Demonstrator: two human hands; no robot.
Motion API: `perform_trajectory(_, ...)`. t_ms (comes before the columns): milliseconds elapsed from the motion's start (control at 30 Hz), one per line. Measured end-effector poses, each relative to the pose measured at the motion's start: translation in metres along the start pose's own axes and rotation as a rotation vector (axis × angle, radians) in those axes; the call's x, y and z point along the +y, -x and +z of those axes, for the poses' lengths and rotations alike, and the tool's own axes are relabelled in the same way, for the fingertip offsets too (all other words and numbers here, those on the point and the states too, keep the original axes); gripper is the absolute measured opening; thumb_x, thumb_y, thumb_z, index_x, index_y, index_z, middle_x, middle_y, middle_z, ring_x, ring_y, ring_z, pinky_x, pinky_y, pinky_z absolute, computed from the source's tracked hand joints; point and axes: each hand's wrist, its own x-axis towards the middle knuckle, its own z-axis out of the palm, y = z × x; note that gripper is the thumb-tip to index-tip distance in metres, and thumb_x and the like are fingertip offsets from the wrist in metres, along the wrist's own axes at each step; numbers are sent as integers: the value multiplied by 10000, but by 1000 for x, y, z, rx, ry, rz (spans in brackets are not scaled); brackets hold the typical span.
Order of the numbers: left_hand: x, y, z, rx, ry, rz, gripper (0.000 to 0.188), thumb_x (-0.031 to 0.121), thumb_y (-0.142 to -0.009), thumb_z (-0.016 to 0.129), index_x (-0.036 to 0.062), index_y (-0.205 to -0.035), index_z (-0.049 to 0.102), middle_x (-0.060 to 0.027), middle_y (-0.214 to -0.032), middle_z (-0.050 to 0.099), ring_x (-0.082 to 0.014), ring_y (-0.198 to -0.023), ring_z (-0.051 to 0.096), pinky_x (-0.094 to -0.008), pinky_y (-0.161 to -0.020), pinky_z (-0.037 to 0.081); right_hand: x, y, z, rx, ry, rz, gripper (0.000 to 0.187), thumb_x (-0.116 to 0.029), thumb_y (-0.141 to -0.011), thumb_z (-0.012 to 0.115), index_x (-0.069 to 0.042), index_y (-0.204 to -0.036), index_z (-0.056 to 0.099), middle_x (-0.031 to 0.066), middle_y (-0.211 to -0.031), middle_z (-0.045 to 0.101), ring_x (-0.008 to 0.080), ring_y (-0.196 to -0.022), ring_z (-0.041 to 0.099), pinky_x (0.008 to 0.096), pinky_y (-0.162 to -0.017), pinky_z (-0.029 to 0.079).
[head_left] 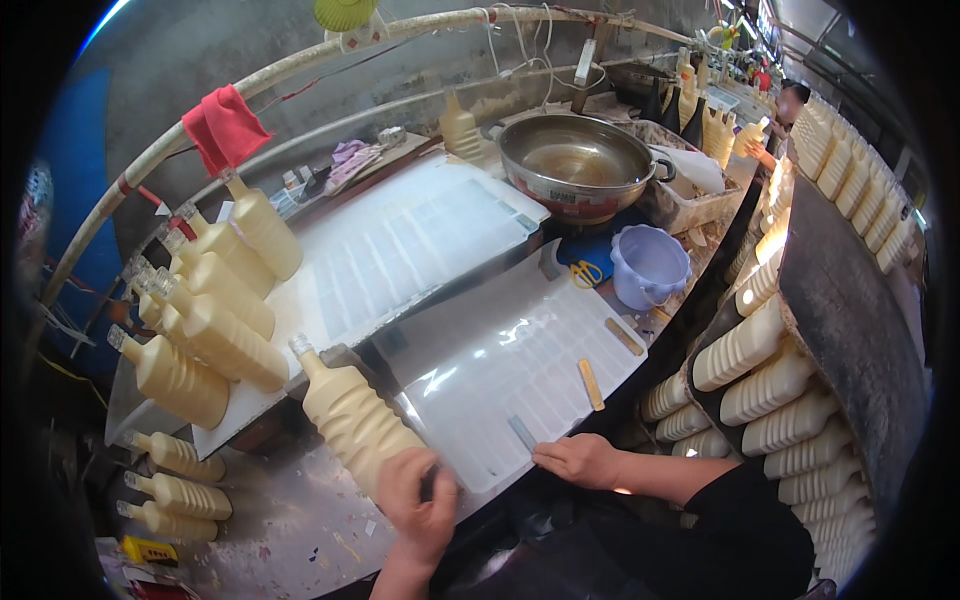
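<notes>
My left hand (415,505) is closed round the bottom end of a cream ribbed bottle (362,420), which lies tilted with its clear-capped neck pointing away to the far left. At the near edge of a translucent plastic sheet (480,350), my right hand (580,460) has its fingers pinched together. A grey strip (522,433) lies right by those fingertips; whether they grip it or the sheet's edge is hidden. Farther along the sheet are a yellowish strip (591,385) and a brownish strip (625,337).
Several cream bottles (225,330) stand at the left beside a white board (400,250). Beyond the sheet are a large metal pan (575,165), a lavender bucket (650,267) and yellow-handled scissors (586,274). Bottles fill racks (760,385) at right; another person's hand (762,152) shows far right.
</notes>
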Motion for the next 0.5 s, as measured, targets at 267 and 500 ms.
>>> perform_trajectory(267,13,1,48,-227,-88,152,290,101,-709,803,44,-958,667,-142,-941,636,-294,-817,616,-383,-708,504,-13,-49,-28,-83,-916,946,237,-212,-905,699,8,-957,771,68,-822,732,129,-737,674,303,-644,526)
perform_trajectory(500,25,-7,54,-184,-441,160,334,119,-679,820,54,-914,592,-141,-927,599,-349,-860,598,-434,-752,493,-57,-104,-65,115,-1454,995,312,-265,-988,671,14,-856,717,39,-683,654,89,-561,561,235,-502,425)
